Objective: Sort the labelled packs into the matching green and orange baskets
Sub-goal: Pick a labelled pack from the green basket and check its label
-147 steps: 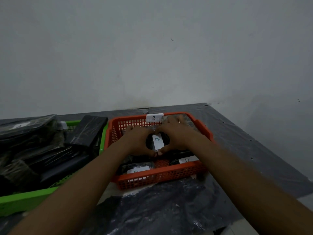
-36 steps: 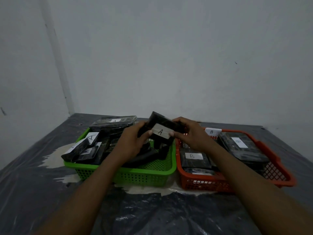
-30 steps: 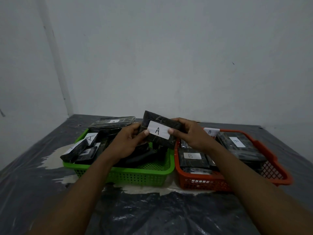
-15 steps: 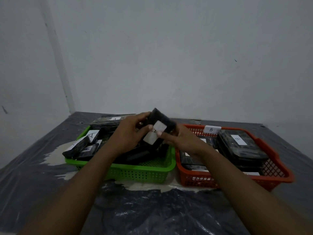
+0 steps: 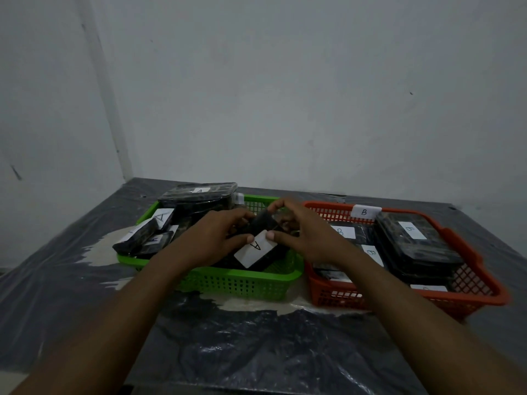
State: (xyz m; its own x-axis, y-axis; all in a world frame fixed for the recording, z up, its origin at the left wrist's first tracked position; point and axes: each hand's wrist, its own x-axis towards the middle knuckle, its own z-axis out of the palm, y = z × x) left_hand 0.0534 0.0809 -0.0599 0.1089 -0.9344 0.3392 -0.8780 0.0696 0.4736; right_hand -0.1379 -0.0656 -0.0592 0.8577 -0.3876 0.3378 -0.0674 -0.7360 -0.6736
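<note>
Gently lower the pack (image 5: 255, 250), pinched by left hand (image 5: 212, 238) and right hand (image 5: 303, 235), into the green basket (image 5: 251, 284) (label up).

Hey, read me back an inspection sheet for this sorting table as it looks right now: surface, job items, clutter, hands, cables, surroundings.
Surface: table under a wrinkled dark plastic sheet, with pale patches near the baskets.
Job's things: green basket holds black packs labelled A, some leaning over its left rim. The orange basket, which has a B tag on its far rim, holds B-labelled packs. One A pack is held low over the green basket.
Clutter: nothing seen.
Hands: left hand and right hand both pinch the A pack.
Cables: nothing seen.
Surroundings: plain pale wall, with a room corner at the left.
</note>
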